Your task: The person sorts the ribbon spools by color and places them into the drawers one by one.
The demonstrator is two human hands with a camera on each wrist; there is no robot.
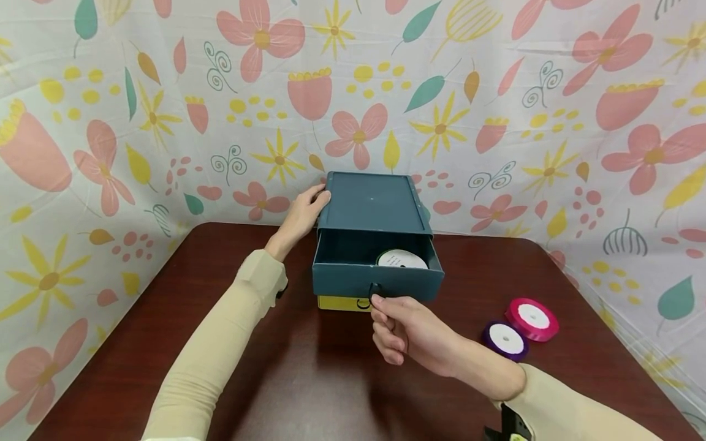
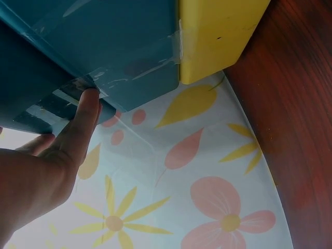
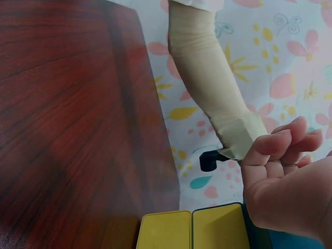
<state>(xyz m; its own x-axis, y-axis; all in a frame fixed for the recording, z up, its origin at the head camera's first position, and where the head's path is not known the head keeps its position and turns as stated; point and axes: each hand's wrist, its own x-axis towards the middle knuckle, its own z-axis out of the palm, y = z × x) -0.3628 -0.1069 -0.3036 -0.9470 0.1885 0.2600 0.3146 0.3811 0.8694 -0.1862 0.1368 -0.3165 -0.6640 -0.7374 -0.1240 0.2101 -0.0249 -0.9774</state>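
Observation:
A dark teal drawer box (image 1: pixel 372 199) stands at the back of the table, and its drawer (image 1: pixel 342 282) is pulled out toward me. Inside the drawer lies a white-faced spool (image 1: pixel 401 258), partly hidden by the front panel. My right hand (image 1: pixel 408 331) pinches the small dark ring pull (image 1: pixel 374 289) on the drawer front between thumb and index finger; its other fingers are loosely curled. My left hand (image 1: pixel 303 211) rests against the upper left side of the box. In the left wrist view, its fingers (image 2: pixel 85 116) touch the teal side.
Below the teal drawer sits a yellow drawer (image 1: pixel 336 302) with its own ring pull. On the table's right lie a pink-red ribbon spool (image 1: pixel 533 318) and a purple ribbon spool (image 1: pixel 505 340), side by side. A flowered cloth (image 1: pixel 358 92) hangs behind the brown table (image 1: pixel 265 392).

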